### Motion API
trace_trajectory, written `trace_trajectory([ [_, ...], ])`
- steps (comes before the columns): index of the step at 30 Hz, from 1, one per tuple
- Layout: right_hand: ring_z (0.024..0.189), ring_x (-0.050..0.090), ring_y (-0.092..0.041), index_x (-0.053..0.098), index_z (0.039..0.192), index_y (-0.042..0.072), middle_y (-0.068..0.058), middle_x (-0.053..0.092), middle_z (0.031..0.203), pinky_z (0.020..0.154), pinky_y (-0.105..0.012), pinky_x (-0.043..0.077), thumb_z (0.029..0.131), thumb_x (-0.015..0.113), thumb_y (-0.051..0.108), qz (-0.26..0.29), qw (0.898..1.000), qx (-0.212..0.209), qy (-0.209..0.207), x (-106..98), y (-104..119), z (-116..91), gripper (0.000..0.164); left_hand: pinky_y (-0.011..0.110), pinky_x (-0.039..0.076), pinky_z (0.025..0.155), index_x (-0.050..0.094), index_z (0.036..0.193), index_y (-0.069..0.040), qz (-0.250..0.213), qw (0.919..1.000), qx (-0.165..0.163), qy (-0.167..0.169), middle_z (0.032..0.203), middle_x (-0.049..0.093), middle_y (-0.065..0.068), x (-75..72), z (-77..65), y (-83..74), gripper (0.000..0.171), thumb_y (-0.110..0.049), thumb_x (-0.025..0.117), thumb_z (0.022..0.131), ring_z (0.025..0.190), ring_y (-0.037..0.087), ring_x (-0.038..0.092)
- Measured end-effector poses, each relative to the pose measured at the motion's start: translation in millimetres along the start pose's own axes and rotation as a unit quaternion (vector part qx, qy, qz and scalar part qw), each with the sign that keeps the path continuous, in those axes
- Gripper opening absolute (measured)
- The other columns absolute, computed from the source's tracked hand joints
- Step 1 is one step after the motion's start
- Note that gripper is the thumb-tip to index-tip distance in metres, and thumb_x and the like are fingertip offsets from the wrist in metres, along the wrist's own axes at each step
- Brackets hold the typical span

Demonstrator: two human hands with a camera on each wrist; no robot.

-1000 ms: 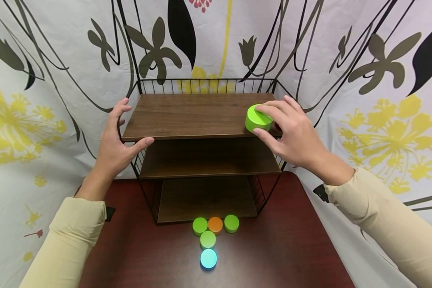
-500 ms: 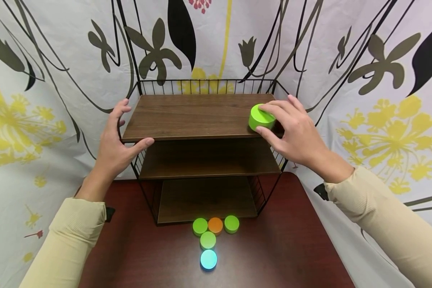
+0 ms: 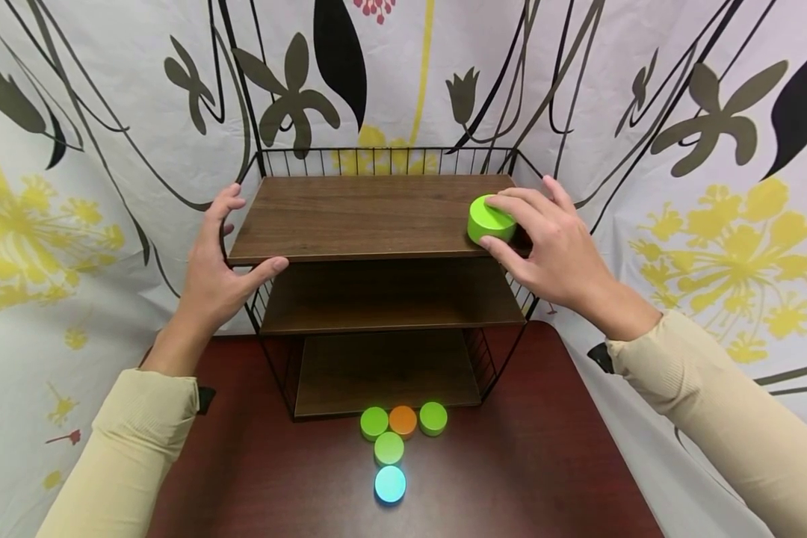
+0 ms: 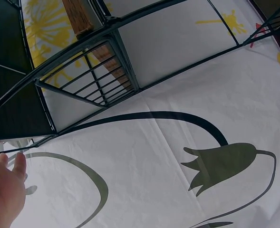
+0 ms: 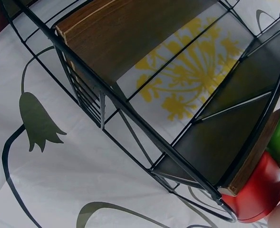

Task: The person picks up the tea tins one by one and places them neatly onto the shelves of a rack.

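My right hand (image 3: 548, 243) pinches a bright green cylinder (image 3: 489, 221) between thumb and fingers at the front right of the top shelf (image 3: 370, 213). A red rounded piece (image 5: 258, 190) shows in the right wrist view by the shelf's corner, close to that hand; in the head view the hand hides it. Whether the green cylinder rests on the shelf or on something else I cannot tell. My left hand (image 3: 211, 261) is at the shelf's left end, its thumb along the front edge and its fingers spread beside the wire side, holding no loose thing.
Below are a middle shelf (image 3: 390, 295) and a bottom shelf (image 3: 386, 370) in a black wire frame. On the dark red table (image 3: 524, 463) before the rack lie an orange cylinder (image 3: 403, 421), a blue cylinder (image 3: 390, 485) and three green cylinders (image 3: 388, 449). A patterned curtain (image 3: 403, 75) hangs behind.
The right hand and its green cylinder have shifted slightly right along the top shelf, mostly in the first half second. The left hand and the cylinders on the table have stayed put.
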State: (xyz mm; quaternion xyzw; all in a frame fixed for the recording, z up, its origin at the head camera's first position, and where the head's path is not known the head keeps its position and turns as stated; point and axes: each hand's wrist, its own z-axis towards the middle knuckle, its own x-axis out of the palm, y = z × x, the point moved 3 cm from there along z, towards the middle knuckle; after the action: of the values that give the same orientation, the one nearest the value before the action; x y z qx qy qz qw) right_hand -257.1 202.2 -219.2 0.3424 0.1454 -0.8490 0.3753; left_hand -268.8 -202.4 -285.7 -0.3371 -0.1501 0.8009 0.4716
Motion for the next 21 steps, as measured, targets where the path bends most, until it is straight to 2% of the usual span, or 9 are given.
trace_trajectory([
  [10, 0.114, 0.059, -0.033, 0.067, 0.123, 0.005, -0.015, 0.066, 0.119, 0.117, -0.054, 0.018, 0.087, 0.074, 0.022, -0.017, 1.000, 0.010, -0.008, -2.6, -3.7, -1.6, 0.040, 0.050, 0.030, 0.112, 0.042, 0.145, -0.013, 0.006, 1.0000, -0.001, -0.003, 0.160, 0.032, 0.000, -0.4, 0.4, 1.1, 0.082, -0.034, 0.085, 0.078, 0.145, 0.013, 0.028],
  [21, 0.119, 0.056, -0.033, 0.066, 0.122, 0.005, -0.015, 0.067, 0.118, 0.115, -0.054, 0.020, 0.089, 0.070, 0.025, -0.027, 0.999, 0.025, 0.005, -2.8, -6.8, -2.8, 0.039, 0.050, 0.030, 0.111, 0.042, 0.144, -0.012, 0.005, 1.0000, -0.001, -0.003, 0.160, 0.032, 0.003, -0.2, -0.2, 0.3, 0.081, -0.034, 0.085, 0.078, 0.145, 0.013, 0.029],
])
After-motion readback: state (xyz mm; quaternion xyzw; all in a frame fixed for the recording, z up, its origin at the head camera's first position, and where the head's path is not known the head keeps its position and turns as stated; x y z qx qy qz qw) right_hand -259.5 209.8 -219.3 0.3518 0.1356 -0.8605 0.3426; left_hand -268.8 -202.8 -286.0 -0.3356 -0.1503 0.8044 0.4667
